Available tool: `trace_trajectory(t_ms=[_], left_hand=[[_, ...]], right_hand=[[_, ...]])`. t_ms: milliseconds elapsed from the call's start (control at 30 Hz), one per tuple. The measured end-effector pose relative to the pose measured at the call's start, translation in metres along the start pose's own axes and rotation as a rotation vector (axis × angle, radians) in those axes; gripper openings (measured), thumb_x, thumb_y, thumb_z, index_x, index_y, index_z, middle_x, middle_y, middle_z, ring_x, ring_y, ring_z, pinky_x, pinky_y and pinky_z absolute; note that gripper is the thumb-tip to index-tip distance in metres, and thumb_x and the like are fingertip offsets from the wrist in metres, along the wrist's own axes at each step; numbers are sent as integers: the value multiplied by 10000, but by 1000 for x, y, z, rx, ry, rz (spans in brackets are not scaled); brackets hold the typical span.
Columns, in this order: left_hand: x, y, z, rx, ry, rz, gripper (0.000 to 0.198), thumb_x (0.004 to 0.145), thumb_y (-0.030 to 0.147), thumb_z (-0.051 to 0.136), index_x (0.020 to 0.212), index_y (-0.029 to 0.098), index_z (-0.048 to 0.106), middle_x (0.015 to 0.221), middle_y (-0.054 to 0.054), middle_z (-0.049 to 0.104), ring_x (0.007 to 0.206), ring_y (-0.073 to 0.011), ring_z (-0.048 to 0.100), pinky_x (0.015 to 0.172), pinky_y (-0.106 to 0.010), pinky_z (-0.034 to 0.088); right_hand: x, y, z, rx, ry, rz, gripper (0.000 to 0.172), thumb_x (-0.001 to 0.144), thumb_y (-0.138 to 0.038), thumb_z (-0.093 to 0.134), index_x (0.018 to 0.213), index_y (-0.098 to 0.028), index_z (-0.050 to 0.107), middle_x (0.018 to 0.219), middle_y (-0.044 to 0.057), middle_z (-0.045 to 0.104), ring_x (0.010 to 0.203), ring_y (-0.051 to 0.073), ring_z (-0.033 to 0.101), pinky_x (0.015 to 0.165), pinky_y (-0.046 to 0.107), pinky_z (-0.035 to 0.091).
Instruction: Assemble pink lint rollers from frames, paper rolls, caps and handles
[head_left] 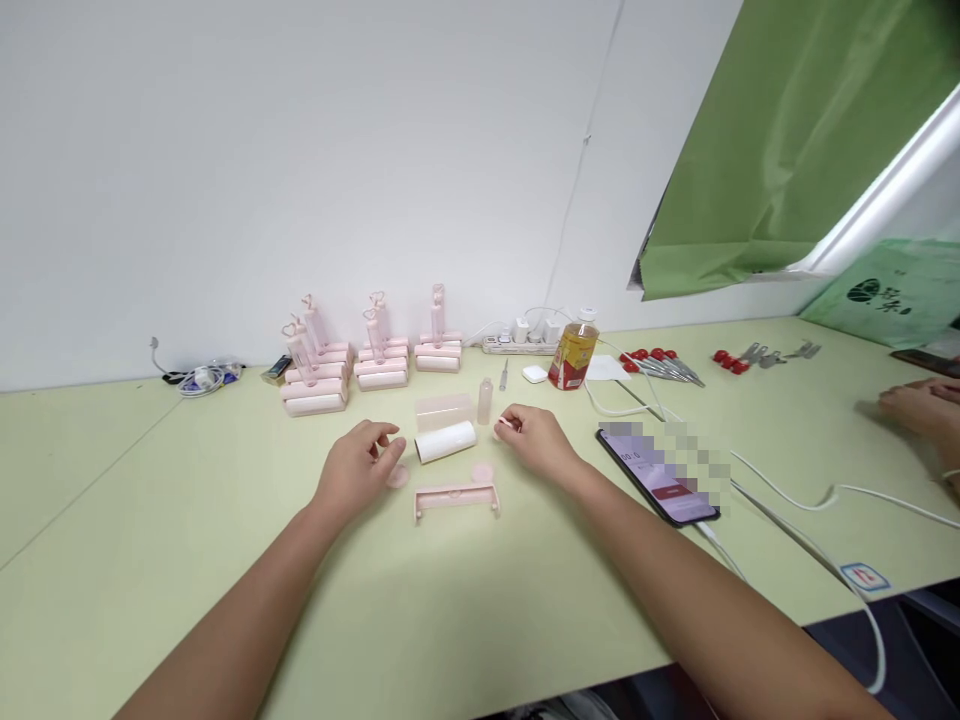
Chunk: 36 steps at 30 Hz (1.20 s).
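Note:
My left hand (358, 468) rests on the pale green table (187, 540), fingers curled, thumb and forefinger close together just left of a white roll (445, 441); whether they pinch anything I cannot make out. A round pink cap (398, 476) lies under its fingertips. My right hand (536, 440) sits right of the roll, fingers pinched on a small pink-white piece (504, 424). In front of the roll lies a pink roller frame (456, 496) with a second pink cap (483, 471) beside it. A clear cover (443, 411) and a small clear handle (485, 400) stand behind the roll.
Stacks of assembled pink lint rollers (360, 360) line the wall. A drink bottle (574, 352), power strip (521, 338), red-handled tools (660, 364) and a phone (660, 472) with white cables lie to the right. Another person's hand (919, 408) rests at far right.

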<state>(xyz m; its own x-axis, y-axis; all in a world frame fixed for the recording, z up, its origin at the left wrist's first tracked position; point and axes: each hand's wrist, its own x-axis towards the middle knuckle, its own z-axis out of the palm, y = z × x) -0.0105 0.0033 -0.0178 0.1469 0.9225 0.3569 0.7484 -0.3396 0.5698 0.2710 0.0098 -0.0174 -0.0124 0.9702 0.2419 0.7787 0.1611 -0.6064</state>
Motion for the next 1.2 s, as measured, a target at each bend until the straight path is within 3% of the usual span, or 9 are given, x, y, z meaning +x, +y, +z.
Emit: trace_trajectory(t_ms=[300,500,600,733,833,933,1033,1100,1200], left_hand=[[9,-15,11,-35,-135,29,515,811,593,546,1145,212,640,1106,-82,653,1049,-265,581,820,-353,484],[12,-9,20,46,-215,55,619,753,574,631,1271,237,588,1230,-81,643,1162,-298,530,979,-415,394],[14,-4,24,112,-219,87,587,756,556,631,1252,243,606,1212,-79,658,1187,-311,524,1023,-438,340],[14,1,28,122,-222,108,421,804,467,585,1136,225,675,1047,-77,714,1073,-300,591,1007,-439,357],[13,3,25,20,-132,61,398,801,444,576,1112,208,654,1034,-69,705,970,-269,628,911,-398,446],[13,2,15,-141,91,-11,450,784,459,599,1152,201,573,1069,-69,669,949,-237,634,842,-358,491],[18,-2,2,-257,279,14,487,786,452,612,1196,213,501,1105,-75,641,1013,-219,611,896,-359,479],[24,-8,-3,-288,339,9,520,788,456,616,1227,222,464,1141,-84,625,1018,-213,605,891,-361,483],[36,-17,-2,-285,324,-45,534,783,473,624,1227,227,459,1169,-87,610,987,-209,605,852,-356,493]], right_hand=[[4,10,8,-97,-79,75,126,796,-276,586,790,-179,666,762,45,678,681,169,559,568,255,317],[0,0,-8,-106,-8,104,313,783,-366,618,1035,-183,645,846,48,669,729,188,573,578,266,334],[-6,-10,-9,-72,32,37,281,814,-376,589,1017,-188,638,844,38,653,761,185,568,629,271,352],[-13,-19,0,32,-24,-85,214,854,-364,552,932,-188,645,754,13,641,682,158,559,618,264,356],[-17,-21,5,57,-110,-119,184,854,-345,559,898,-192,652,715,-1,651,628,139,553,582,250,352],[-18,-21,4,86,-197,-166,178,864,-345,556,874,-199,657,721,-6,668,639,135,565,572,238,360],[-19,-21,-1,108,-262,-210,178,878,-312,535,850,-195,666,756,4,679,665,136,577,581,236,376],[-20,-22,-5,120,-304,-244,159,866,-267,544,825,-194,680,795,11,688,698,137,590,612,237,395],[-22,-24,-9,112,-353,-299,146,848,-236,566,799,-195,696,836,22,694,758,149,601,663,247,410]])
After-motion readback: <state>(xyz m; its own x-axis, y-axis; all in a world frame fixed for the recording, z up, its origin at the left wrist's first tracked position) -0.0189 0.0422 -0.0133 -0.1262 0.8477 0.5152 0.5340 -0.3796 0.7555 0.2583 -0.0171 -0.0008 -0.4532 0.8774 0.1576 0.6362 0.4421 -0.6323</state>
